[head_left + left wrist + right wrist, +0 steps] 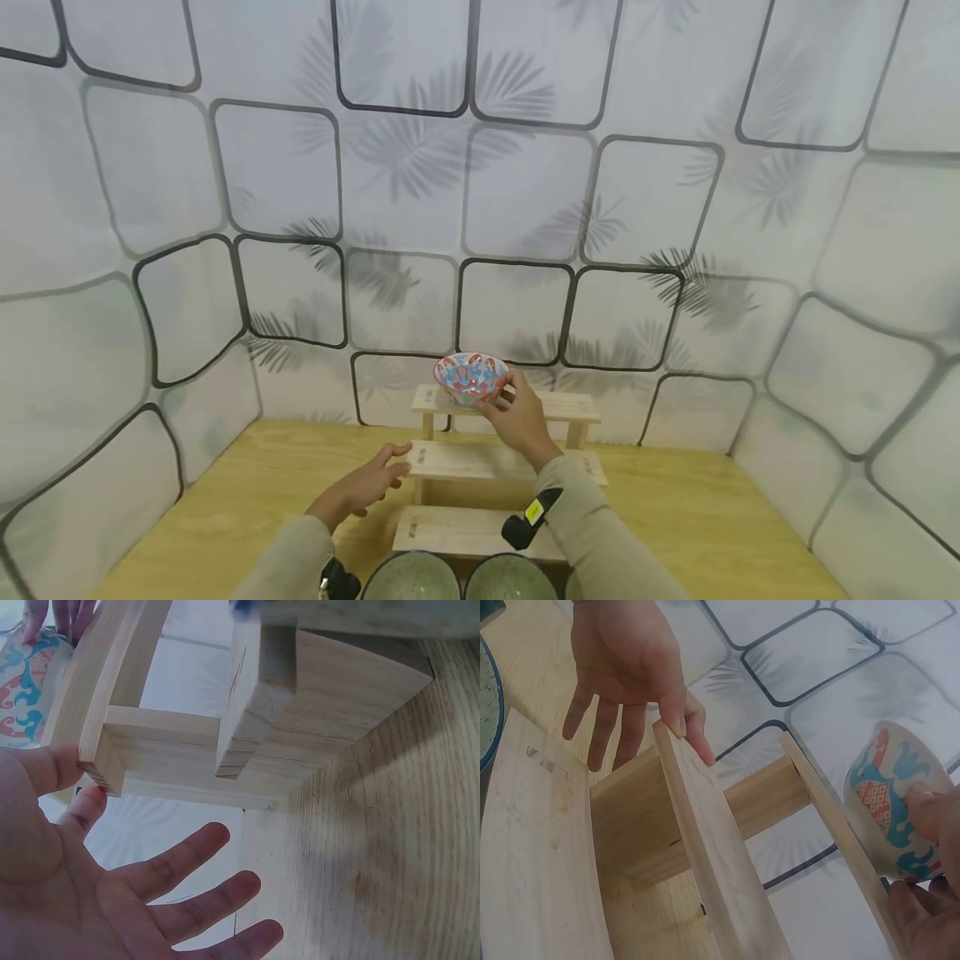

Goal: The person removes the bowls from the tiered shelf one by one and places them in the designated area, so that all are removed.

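Note:
A small bowl with a red and blue pattern is above the left part of the top tier of a three-step wooden stand. My right hand grips its right side, thumb on the wall and fingers low near the foot, as the right wrist view shows the bowl. Whether the foot touches the board I cannot tell. My left hand pinches the left end of the middle board between thumb and index finger; in the left wrist view the other fingers are spread apart.
Several speckled bowls with dark rims, such as one, stand in front of the lowest step. The stand rests on a wood-grain tabletop. Behind it rises a patterned wall covering, which also runs along both sides.

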A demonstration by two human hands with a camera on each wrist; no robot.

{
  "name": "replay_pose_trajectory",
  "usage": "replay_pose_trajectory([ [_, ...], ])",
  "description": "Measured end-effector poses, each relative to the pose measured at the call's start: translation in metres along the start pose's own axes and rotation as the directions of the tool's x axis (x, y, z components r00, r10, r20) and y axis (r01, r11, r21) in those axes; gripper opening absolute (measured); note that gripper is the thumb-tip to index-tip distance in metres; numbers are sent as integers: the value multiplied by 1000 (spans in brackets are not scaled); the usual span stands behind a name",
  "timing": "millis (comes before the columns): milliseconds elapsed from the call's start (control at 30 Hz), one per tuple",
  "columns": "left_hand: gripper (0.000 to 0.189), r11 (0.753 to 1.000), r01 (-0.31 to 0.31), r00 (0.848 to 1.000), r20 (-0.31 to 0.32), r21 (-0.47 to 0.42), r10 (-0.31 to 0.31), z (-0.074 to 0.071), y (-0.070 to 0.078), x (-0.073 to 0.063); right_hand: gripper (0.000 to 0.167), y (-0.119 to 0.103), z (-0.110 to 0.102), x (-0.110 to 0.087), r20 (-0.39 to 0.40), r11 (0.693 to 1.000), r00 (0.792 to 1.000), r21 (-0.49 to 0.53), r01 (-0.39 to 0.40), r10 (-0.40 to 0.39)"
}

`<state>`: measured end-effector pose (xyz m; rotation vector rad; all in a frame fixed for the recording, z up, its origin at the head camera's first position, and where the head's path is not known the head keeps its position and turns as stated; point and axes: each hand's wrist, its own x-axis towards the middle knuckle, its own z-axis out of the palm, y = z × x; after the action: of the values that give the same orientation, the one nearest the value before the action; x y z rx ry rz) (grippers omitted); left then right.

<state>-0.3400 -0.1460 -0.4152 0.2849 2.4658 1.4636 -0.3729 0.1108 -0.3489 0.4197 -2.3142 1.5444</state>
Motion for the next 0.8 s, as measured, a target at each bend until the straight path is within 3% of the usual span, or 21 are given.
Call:
replay_pose_trajectory([
  [167, 54, 1000, 1, 1000, 5, 0, -1, 2, 3, -1, 35, 3, -2, -2, -44, 1000, 999, -4, 19, -19],
  [433, 54, 1000, 11, 1000, 4, 2, -11, 1, 3, -1, 37, 1, -8, -8, -123, 999, 991, -4, 47, -48],
  [800, 55, 1000, 16, 1000, 1, 2, -16, 1, 4, -2, 38, 4, -30, -30, -148, 995, 984, -6, 99, -99],
])
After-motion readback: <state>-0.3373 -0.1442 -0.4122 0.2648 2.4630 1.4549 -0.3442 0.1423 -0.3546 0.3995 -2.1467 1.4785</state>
